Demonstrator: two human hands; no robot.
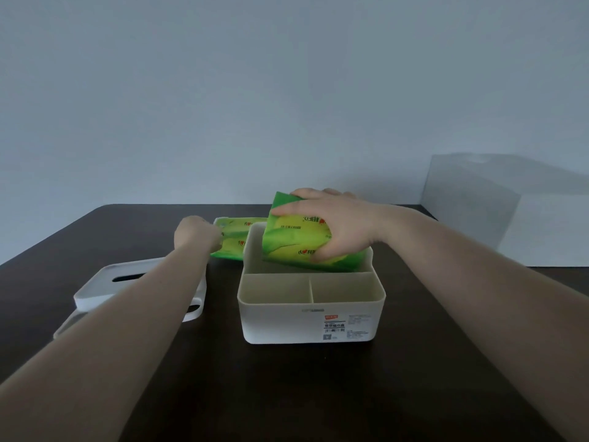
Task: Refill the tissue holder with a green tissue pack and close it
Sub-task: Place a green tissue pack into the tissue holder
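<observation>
Two green packs are in play: the right hand (338,224) is clamped across one green tissue pack (302,240), thumb on its near face, fingers over the far edge, tilting it into the rear compartment of the white tissue holder (310,314). Its long axis runs left-right, lower edge inside. Soft and light, it looks best gripped mid-body. The left hand (196,234) rests on a second pack (234,242); its grip is unclear. The lid (140,290) lies left.

Right hand (338,224) grips tilted green pack (296,242) over open holder (310,317); left hand (196,232) on second pack (234,239).
</observation>
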